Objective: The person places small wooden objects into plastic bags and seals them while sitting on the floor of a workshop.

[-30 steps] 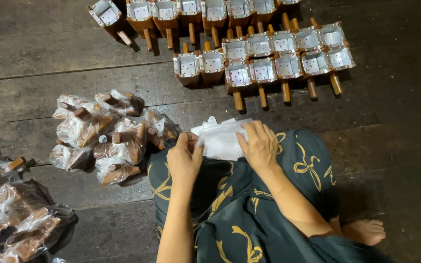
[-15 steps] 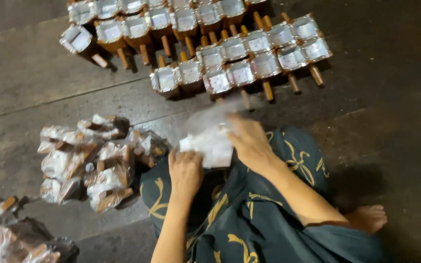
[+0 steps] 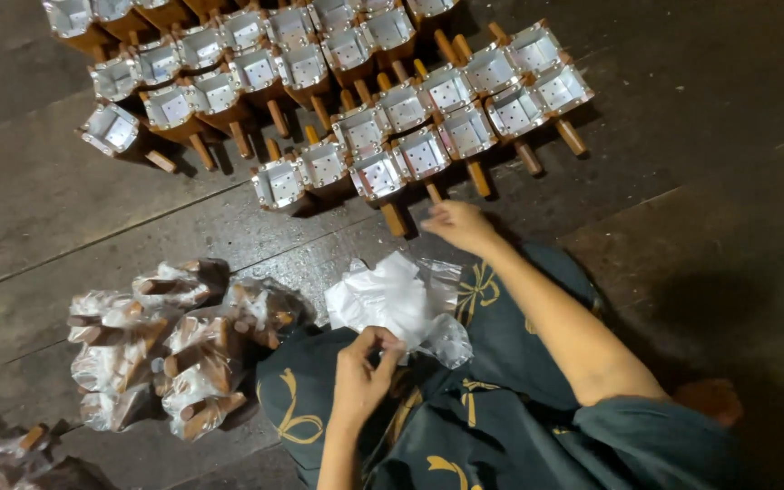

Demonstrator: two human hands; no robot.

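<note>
Two hands work over a dark lap. The left hand [image 3: 360, 377] has its fingers [image 3: 381, 343] pinched together on the edge of a bag pile [image 3: 401, 299], a crumpled heap of clear and white plastic bags resting on the knee of the dark, gold-patterned trousers [image 3: 465, 426]. The right hand [image 3: 458, 224] reaches forward over the floor [image 3: 83, 236], fingers loosely curled and a little apart, holding nothing that can be seen; its fingertips lie just beside the stick handle of the nearest box [image 3: 377, 174]. That box belongs to the front row of boxes [image 3: 428, 127], many small square brown boxes with shiny foil-lined insides and short wooden handles, packed side by side and touching, in rows that run across the top of the view. Left of the lap, near the bag pile but apart from it, lies a heap of wrapped boxes [image 3: 170, 340], each in clear plastic with brown handles showing through. More wrapped pieces [image 3: 11, 449] sit at the bottom left corner, partly cut off by the edge. A bare foot [image 3: 705, 399] shows at the right, beside the trousers, on the dark grey floor.
</note>
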